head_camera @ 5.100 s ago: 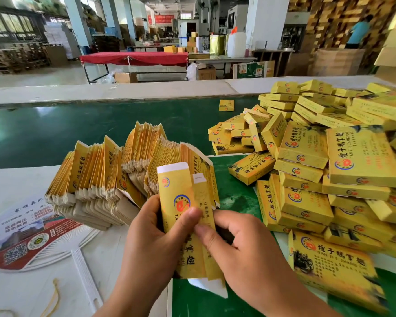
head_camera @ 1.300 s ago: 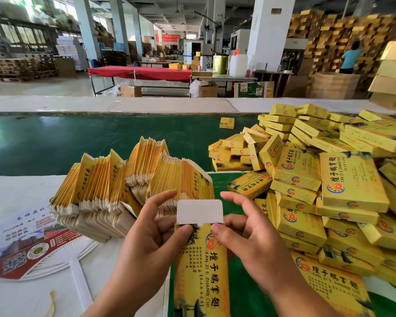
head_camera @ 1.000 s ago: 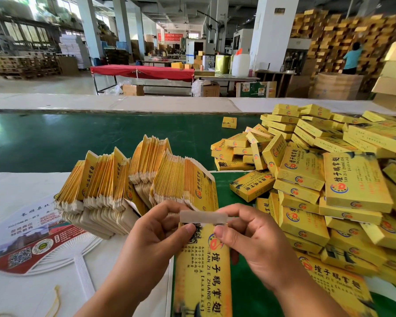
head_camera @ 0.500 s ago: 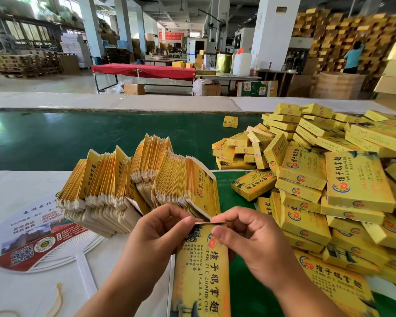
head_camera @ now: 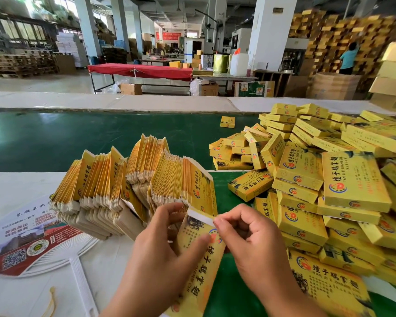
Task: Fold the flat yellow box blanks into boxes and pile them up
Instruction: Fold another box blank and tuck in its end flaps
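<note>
Our left hand (head_camera: 162,255) grips the yellow printed cardboard box (head_camera: 198,266) near the table's (head_camera: 14,186) front edge, while our right hand (head_camera: 249,243) pinches its white end flap (head_camera: 200,216). Flat yellow blanks (head_camera: 124,184) stand behind; folded yellow boxes (head_camera: 318,191) crowd the right edge.

Both forearms enter from bottom edge, converging toward centre. Left hand (head_camera: 162,252) palm-side right, fingers (head_camera: 169,210) curled over box (head_camera: 200,259) top-left corner, thumb (head_camera: 196,244) pressed flat across its printed face below fingertips. Right hand (head_camera: 253,243) back up, knuckles bent, index and thumb tips pinching white flap (head_camera: 200,216) edge at box top, remaining fingers curled loosely behind
</note>
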A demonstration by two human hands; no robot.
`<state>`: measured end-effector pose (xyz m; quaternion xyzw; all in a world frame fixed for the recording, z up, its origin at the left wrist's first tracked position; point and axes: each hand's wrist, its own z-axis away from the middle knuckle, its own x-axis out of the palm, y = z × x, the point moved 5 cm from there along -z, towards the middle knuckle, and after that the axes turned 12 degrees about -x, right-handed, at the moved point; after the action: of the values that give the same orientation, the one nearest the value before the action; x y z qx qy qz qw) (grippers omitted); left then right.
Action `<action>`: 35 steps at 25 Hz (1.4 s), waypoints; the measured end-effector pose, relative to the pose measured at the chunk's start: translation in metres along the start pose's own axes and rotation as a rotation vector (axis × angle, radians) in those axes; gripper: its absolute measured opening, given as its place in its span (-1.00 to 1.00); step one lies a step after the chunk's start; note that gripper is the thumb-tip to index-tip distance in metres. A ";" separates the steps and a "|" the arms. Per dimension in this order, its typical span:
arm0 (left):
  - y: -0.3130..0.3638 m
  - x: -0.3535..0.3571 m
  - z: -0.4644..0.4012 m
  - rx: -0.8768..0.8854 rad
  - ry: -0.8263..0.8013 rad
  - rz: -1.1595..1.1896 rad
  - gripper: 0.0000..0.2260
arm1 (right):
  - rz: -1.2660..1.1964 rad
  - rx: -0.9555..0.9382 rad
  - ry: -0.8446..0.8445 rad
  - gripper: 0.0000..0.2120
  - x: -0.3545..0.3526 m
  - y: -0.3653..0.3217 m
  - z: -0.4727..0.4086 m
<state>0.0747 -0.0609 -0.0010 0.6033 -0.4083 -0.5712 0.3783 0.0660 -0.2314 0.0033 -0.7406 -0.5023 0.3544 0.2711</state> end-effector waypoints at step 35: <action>0.020 0.001 0.012 0.198 -0.180 -0.411 -0.06 | 0.058 0.042 0.011 -0.91 -0.013 -0.002 -0.008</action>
<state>0.0613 -0.0690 0.0166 0.6545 -0.3631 -0.6447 0.1554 0.0681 -0.2436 0.0130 -0.7509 -0.4718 0.3685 0.2789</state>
